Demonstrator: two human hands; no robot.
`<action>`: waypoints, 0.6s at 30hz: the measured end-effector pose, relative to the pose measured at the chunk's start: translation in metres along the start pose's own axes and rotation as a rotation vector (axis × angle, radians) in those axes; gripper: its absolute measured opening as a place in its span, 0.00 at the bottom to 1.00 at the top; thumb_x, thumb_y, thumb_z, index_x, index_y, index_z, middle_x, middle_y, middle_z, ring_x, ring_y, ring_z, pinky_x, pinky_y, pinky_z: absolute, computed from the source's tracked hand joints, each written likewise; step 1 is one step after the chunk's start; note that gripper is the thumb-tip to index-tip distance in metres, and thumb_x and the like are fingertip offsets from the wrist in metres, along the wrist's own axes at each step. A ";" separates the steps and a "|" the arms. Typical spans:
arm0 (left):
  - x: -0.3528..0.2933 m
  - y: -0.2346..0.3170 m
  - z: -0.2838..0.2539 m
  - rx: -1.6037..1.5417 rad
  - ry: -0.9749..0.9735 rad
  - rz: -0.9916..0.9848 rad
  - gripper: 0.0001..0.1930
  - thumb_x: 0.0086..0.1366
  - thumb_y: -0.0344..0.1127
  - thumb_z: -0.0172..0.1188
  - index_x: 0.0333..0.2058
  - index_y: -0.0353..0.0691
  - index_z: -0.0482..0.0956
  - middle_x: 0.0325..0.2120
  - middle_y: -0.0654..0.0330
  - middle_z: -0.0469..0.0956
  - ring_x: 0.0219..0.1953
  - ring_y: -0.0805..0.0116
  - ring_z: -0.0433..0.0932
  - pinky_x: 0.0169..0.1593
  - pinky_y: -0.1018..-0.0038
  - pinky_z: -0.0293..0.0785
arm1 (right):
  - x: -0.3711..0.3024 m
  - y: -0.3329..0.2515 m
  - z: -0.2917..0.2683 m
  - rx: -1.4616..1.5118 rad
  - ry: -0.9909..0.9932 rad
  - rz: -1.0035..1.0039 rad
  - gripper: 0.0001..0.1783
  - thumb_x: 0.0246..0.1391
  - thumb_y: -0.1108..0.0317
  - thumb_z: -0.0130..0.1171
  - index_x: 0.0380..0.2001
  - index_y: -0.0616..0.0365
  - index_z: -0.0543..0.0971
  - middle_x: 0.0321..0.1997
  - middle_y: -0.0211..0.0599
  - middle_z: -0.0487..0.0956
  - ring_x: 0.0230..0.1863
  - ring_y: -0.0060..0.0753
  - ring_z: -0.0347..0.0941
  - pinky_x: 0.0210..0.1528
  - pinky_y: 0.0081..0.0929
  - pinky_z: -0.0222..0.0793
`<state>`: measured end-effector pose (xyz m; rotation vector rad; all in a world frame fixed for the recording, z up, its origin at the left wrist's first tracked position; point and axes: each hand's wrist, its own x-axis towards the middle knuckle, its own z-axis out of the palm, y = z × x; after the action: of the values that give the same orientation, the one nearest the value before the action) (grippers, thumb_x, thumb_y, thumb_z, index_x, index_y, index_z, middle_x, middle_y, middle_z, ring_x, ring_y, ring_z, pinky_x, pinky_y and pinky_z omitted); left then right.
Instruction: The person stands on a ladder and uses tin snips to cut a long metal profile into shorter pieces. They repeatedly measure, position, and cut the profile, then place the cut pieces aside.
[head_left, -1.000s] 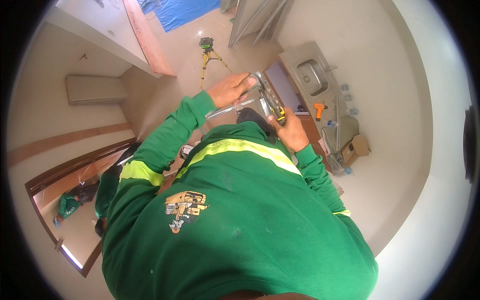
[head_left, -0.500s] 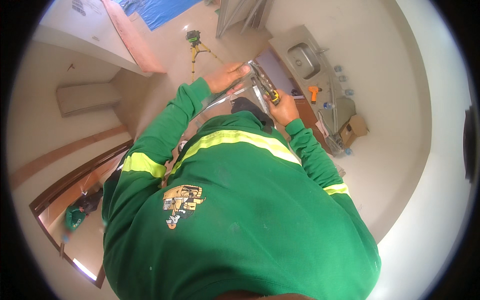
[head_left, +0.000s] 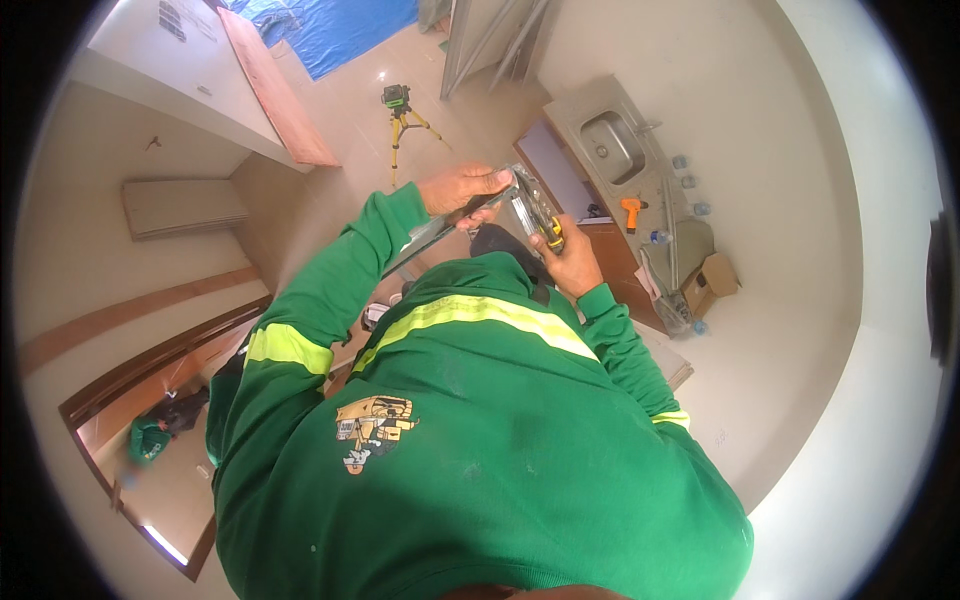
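Observation:
My left hand [head_left: 462, 190] is closed around the end of a thin, shiny metal channel [head_left: 432, 238], thumb on top and fingers beneath. The channel slants down toward my body, partly behind my sleeve. In my right hand [head_left: 574, 264] is a pair of tin snips with yellow and black handles [head_left: 554, 236]. Their metal head lies at the channel's end, close to my left fingertips. Whether the jaws bite the metal I cannot tell.
A green laser level [head_left: 396, 97] stands on a yellow tripod ahead. To the right a counter holds a steel sink [head_left: 612, 148], an orange drill [head_left: 632, 212], bottles and an open cardboard box [head_left: 712, 282]. Another person [head_left: 150, 438] is beyond the doorway at left.
Both hands have come lower in the view, nearer my body. The channel has turned, and the snips now lie more closely along its end.

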<state>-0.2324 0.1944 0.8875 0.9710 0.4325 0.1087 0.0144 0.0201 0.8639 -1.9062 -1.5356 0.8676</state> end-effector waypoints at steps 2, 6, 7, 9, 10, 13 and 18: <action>0.004 0.003 0.002 0.013 0.000 0.007 0.31 0.81 0.66 0.50 0.31 0.43 0.73 0.19 0.65 0.71 0.15 0.77 0.69 0.19 0.77 0.67 | -0.002 0.003 0.010 0.008 0.035 0.038 0.23 0.64 0.53 0.73 0.44 0.62 0.78 0.33 0.60 0.83 0.37 0.70 0.81 0.39 0.55 0.74; 0.011 0.006 -0.012 -0.033 -0.084 -0.015 0.30 0.82 0.65 0.50 0.31 0.43 0.73 0.17 0.66 0.70 0.13 0.78 0.68 0.18 0.77 0.66 | 0.006 0.000 0.018 0.016 0.077 0.058 0.19 0.63 0.57 0.73 0.38 0.63 0.79 0.30 0.60 0.83 0.35 0.70 0.81 0.36 0.53 0.74; 0.012 0.004 -0.018 -0.086 -0.118 -0.025 0.29 0.83 0.63 0.48 0.32 0.43 0.73 0.17 0.66 0.69 0.13 0.78 0.67 0.17 0.77 0.64 | 0.008 -0.003 0.015 -0.024 0.068 0.058 0.18 0.63 0.58 0.73 0.38 0.63 0.80 0.30 0.60 0.83 0.35 0.70 0.81 0.36 0.53 0.74; 0.012 0.005 -0.031 -0.180 -0.196 -0.047 0.28 0.85 0.60 0.44 0.34 0.43 0.73 0.15 0.65 0.67 0.11 0.77 0.65 0.14 0.77 0.61 | 0.018 -0.008 0.005 -0.100 0.063 0.059 0.17 0.63 0.59 0.73 0.38 0.62 0.80 0.31 0.59 0.83 0.36 0.69 0.82 0.37 0.53 0.74; 0.010 0.004 -0.035 -0.245 -0.282 -0.038 0.27 0.86 0.58 0.43 0.35 0.43 0.73 0.15 0.65 0.66 0.10 0.77 0.64 0.12 0.77 0.59 | 0.021 -0.004 0.001 -0.060 0.064 -0.014 0.16 0.62 0.60 0.74 0.38 0.62 0.80 0.31 0.57 0.83 0.36 0.67 0.82 0.37 0.52 0.75; 0.008 0.005 -0.040 -0.366 -0.489 -0.031 0.26 0.86 0.58 0.43 0.36 0.43 0.73 0.15 0.66 0.66 0.10 0.77 0.64 0.12 0.77 0.59 | 0.033 -0.008 -0.011 -0.139 0.024 -0.096 0.17 0.62 0.60 0.74 0.37 0.62 0.80 0.31 0.58 0.83 0.36 0.68 0.82 0.38 0.51 0.75; -0.005 0.011 -0.016 0.088 -0.034 0.063 0.27 0.84 0.63 0.46 0.38 0.43 0.75 0.18 0.69 0.68 0.15 0.79 0.69 0.20 0.77 0.67 | 0.017 -0.020 -0.019 -0.169 -0.076 0.088 0.20 0.65 0.56 0.72 0.41 0.65 0.83 0.32 0.59 0.84 0.34 0.63 0.83 0.39 0.49 0.75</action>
<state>-0.2425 0.2118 0.8904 1.0716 0.3775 0.1312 0.0182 0.0403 0.8884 -2.0963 -1.6256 0.8812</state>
